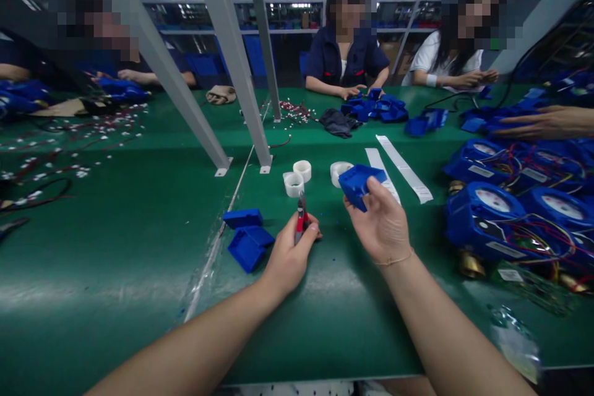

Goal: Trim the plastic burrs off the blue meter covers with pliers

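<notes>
My left hand (pixel 292 247) is closed around a small red-handled cutter (pixel 301 218), its tip pointing up and away from me. My right hand (pixel 383 223) grips a blue plastic housing piece (pixel 358 183), held just above the green table (pixel 139 247). Two more blue plastic pieces (pixel 248 238) lie on the table left of my left hand. Three white tape rolls (pixel 301 176) stand just beyond both hands.
Several blue meter bodies with wires and brass fittings (pixel 515 210) are heaped at the right. Two white label strips (pixel 403 167) lie beyond my right hand. Grey slanted frame posts (pixel 232 74) stand mid-table. Other people sit across the table, handling blue parts (pixel 375 108). Another person's hand (pixel 547 124) reaches in at far right.
</notes>
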`<state>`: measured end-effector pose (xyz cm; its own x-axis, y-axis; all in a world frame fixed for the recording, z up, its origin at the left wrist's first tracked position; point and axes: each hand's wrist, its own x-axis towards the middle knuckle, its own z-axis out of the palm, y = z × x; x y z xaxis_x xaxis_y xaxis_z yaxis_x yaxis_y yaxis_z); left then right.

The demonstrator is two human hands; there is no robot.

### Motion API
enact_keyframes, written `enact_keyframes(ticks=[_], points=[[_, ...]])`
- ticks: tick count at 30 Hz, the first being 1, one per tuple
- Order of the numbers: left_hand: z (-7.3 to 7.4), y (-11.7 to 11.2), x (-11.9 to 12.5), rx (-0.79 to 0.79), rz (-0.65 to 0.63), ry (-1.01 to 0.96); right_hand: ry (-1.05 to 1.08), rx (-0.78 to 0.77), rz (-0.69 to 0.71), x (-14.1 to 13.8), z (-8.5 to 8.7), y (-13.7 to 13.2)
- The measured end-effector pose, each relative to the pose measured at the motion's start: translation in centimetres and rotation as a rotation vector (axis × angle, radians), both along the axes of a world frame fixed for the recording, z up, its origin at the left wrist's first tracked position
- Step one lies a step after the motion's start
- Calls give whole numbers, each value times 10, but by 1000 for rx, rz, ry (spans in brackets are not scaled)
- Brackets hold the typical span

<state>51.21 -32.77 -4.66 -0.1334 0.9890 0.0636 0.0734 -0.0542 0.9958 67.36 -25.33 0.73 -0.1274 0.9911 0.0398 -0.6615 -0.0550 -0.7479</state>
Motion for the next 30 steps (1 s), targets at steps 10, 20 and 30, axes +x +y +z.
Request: enact_keyframes(ticks=[10,20,30], points=[[6,1,1,70,3,-49,-886,805,-236,-4,4,-18],[26,0,-9,152,149,393,-181,145,290,-1,-2,-11],[53,5,-40,443,223,1016,10,-164,474,1,-14,5]])
